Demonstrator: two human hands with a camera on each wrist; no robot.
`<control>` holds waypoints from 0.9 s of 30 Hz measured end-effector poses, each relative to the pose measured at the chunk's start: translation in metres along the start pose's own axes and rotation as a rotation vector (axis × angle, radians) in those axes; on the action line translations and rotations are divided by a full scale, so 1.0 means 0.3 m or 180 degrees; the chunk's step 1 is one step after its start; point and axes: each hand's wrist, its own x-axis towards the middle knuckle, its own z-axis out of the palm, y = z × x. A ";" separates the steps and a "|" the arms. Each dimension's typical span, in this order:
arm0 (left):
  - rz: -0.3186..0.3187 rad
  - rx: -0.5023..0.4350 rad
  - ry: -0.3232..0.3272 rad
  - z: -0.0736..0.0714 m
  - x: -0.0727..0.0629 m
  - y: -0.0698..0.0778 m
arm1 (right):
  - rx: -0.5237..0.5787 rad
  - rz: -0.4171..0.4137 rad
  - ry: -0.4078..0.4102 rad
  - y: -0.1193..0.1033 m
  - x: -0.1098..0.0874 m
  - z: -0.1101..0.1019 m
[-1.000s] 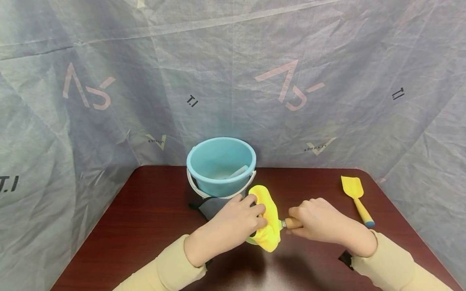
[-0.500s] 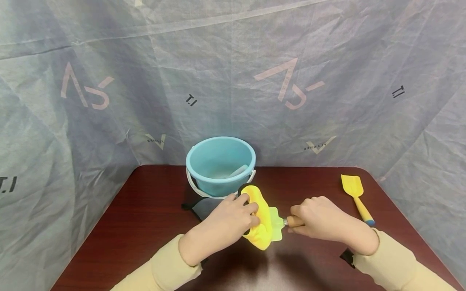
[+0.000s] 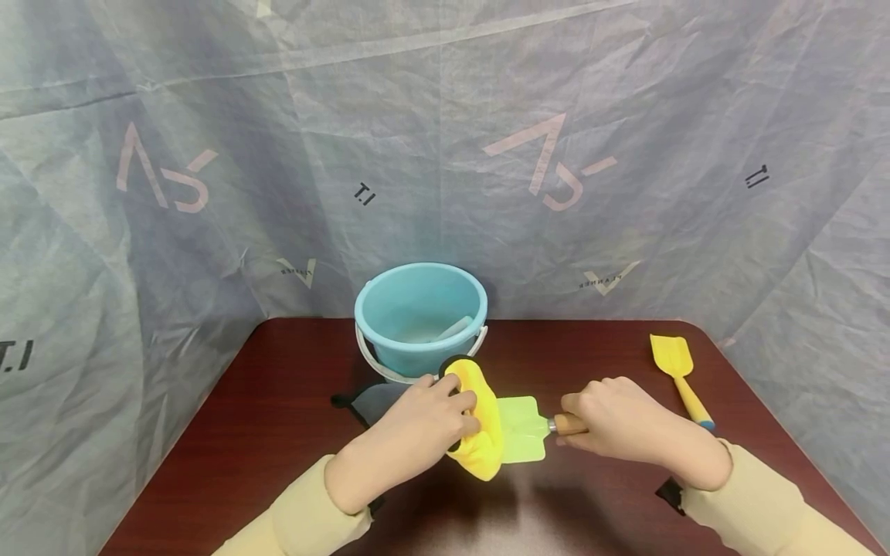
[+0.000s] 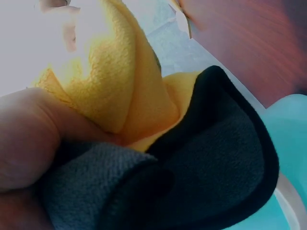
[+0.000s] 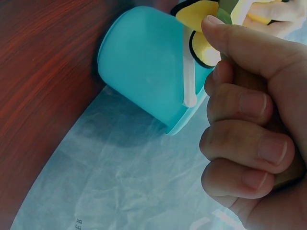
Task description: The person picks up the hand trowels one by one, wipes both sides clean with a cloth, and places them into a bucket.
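My left hand [image 3: 424, 421] grips a two-sided cloth [image 3: 482, 425], yellow on one face and grey with black edging on the other. The cloth is folded round the far end of a trowel's light green blade [image 3: 523, 429]; the blade's tip is hidden in it. My right hand [image 3: 619, 421] holds the trowel by its wooden handle [image 3: 570, 424], fingers curled round it. In the left wrist view the cloth's grey side [image 4: 216, 148] hangs below the thumb. The right wrist view shows the curled fingers [image 5: 244, 148] close up.
A light blue bucket [image 3: 417, 351] with a white handle stands behind the hands, a pale object [image 3: 455, 327] inside it. At the right lies a yellow toy shovel [image 3: 673, 357] with a blue handle end. Grey sheeting [image 3: 445, 154] surrounds the dark red table [image 3: 278, 432].
The left hand and cloth have moved left along the trowel, baring more of the green blade. The right hand has shifted slightly right, still holding the handle.
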 end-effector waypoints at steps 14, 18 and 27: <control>-0.0041 -0.0157 0.0166 0.028 -0.084 -0.038 | 0.0074 0.0120 -0.0072 0.019 -0.014 -0.003; -0.0047 -0.0266 0.0353 0.040 -0.108 -0.046 | 0.0073 0.0132 -0.0064 0.016 -0.013 -0.007; -0.0183 -0.0332 0.0502 0.058 -0.169 -0.069 | 0.0068 0.0097 0.0059 0.009 -0.017 -0.024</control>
